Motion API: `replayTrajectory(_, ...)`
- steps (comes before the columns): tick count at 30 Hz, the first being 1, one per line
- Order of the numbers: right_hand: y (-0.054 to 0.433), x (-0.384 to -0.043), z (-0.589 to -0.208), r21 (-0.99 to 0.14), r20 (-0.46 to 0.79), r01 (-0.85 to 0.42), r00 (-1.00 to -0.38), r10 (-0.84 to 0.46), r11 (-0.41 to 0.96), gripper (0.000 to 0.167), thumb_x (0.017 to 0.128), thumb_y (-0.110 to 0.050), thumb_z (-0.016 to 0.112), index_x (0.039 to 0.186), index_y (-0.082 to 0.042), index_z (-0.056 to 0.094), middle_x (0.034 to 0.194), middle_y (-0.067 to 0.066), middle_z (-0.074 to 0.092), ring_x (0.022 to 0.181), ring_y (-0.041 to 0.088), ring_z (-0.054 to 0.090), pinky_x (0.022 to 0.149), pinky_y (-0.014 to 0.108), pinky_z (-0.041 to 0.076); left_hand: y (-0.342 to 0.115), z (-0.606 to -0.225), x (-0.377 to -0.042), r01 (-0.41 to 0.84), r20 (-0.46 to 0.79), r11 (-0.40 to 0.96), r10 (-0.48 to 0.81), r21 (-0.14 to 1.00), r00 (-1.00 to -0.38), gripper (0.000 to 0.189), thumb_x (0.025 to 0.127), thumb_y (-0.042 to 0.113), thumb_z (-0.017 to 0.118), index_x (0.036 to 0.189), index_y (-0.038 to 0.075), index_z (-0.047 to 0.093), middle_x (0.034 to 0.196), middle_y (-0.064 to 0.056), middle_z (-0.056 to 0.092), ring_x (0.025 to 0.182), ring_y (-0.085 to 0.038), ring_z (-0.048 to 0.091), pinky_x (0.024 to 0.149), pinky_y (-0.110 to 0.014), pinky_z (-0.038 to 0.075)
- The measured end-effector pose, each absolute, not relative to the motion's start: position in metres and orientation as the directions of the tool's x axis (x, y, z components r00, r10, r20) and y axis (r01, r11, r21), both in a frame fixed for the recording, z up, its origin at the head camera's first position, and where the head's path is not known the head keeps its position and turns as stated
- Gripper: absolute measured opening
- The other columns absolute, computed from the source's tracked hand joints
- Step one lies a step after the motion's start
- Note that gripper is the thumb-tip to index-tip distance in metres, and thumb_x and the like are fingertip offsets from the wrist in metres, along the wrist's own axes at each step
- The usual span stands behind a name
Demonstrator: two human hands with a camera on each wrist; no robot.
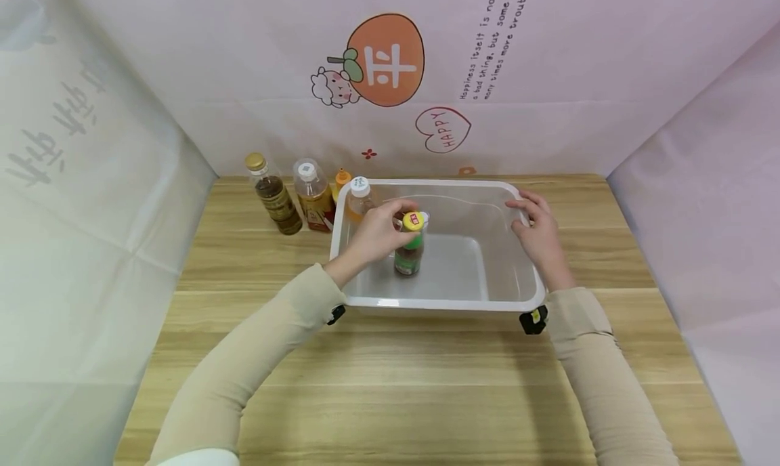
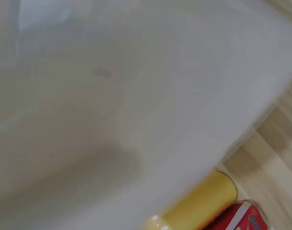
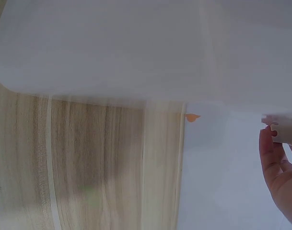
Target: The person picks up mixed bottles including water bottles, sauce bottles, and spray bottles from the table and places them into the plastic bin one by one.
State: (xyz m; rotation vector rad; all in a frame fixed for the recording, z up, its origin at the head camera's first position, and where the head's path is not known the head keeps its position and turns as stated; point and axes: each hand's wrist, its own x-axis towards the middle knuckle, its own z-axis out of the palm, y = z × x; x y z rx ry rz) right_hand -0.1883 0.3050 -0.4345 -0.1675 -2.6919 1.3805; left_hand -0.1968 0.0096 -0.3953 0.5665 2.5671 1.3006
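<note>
A pale translucent plastic bin [image 1: 439, 305] stands on the wooden table. My left hand [image 1: 380, 232] reaches over its left side and pinches, near the yellow cap, a bottle [image 1: 408, 259] with a green label and dark contents. This bottle is upright within the bin. Near the bin's back left corner is a white-capped bottle [image 1: 360, 188] with orange contents, partly behind the left hand. My right hand [image 1: 539, 232] grips the bin's right rim, its thumb and fingertips bent over the edge. The right wrist view shows the same hand at the far right, against the bin's wall [image 3: 136, 57].
Left of the bin stand a gold-capped brown bottle [image 1: 277, 202], a clear bottle [image 1: 315, 202] with a red label and a yellow squeeze bottle [image 1: 342, 179]. White printed sheets [image 1: 262, 66] wall in the table [image 1: 414, 398] at the back and both sides.
</note>
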Motion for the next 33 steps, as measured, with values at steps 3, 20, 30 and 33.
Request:
replayTrajectory(3, 0.305, -0.187, -0.435, -0.808, 0.046, 0.051, -0.988, 0.148, 0.587, 0.038, 0.086, 0.007, 0.049, 0.123, 0.004, 0.058, 0.150, 0.013, 0.035, 0.120, 0.035, 0.046, 0.090, 0.027, 0.039, 0.014, -0.402, -0.198, 0.233, -0.014, 0.519, 0.427, 0.823, -0.904, 0.048, 0.084, 0.010, 0.072, 0.128, 0.004, 0.055, 0.125, -0.008, 0.062, 0.106, -0.021, 0.062, 0.089, -0.029, 0.054)
replayTrajectory(20, 0.301, -0.188, -0.435, -0.826, 0.051, 0.038, -0.989, 0.142, 0.563, 0.039, 0.085, 0.008, 0.048, 0.123, 0.006, 0.057, 0.150, 0.015, 0.035, 0.128, 0.037, 0.043, 0.102, 0.049, 0.040, 0.022, -0.412, -0.200, 0.191, -0.026, 0.486, 0.404, 0.853, -0.914, 0.046, 0.083, 0.008, 0.072, 0.125, 0.005, 0.056, 0.124, -0.009, 0.061, 0.110, -0.022, 0.059, 0.092, -0.030, 0.053)
replayTrajectory(30, 0.304, -0.187, -0.432, -0.807, 0.053, 0.042, -0.988, 0.142, 0.590, 0.039, 0.086, 0.006, 0.049, 0.124, 0.005, 0.057, 0.150, 0.014, 0.035, 0.122, 0.037, 0.045, 0.093, 0.036, 0.040, 0.026, -0.415, -0.203, 0.137, -0.067, 0.465, 0.397, 0.875, -0.916, 0.044, 0.085, 0.010, 0.070, 0.127, 0.010, 0.056, 0.128, -0.006, 0.059, 0.117, -0.020, 0.056, 0.096, -0.031, 0.052)
replayTrajectory(33, 0.304, -0.187, -0.432, -0.806, 0.049, 0.046, -0.989, 0.143, 0.590, 0.039, 0.086, 0.006, 0.048, 0.123, 0.005, 0.057, 0.150, 0.014, 0.034, 0.122, 0.037, 0.045, 0.093, 0.036, 0.040, 0.026, -0.415, -0.203, 0.133, -0.071, 0.457, 0.402, 0.880, -0.913, 0.045, 0.086, 0.010, 0.070, 0.128, 0.009, 0.055, 0.129, -0.006, 0.059, 0.118, -0.021, 0.056, 0.097, -0.031, 0.052)
